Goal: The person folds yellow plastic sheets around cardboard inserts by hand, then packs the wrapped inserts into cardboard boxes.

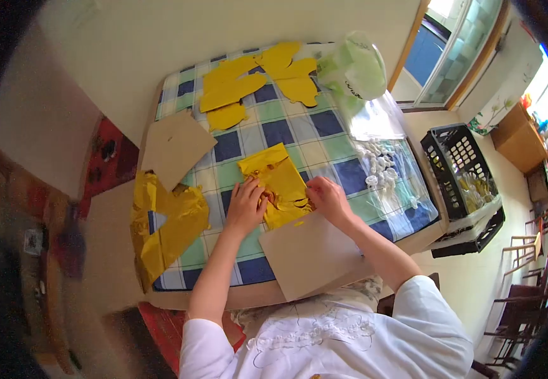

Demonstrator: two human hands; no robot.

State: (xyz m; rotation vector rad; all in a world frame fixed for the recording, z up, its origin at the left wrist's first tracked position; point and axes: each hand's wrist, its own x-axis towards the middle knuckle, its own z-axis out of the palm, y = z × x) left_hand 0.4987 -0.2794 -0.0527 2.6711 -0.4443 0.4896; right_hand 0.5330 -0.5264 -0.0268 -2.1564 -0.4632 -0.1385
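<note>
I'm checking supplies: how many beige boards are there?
2: one board at the left of the checked cloth, the other board at its near edge. Others may be hidden under the gold sheets.

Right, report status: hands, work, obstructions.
Left hand on crumpled yellow foil. Right hand at its right edge. Pale board at near edge, blocking neither hand.
</note>
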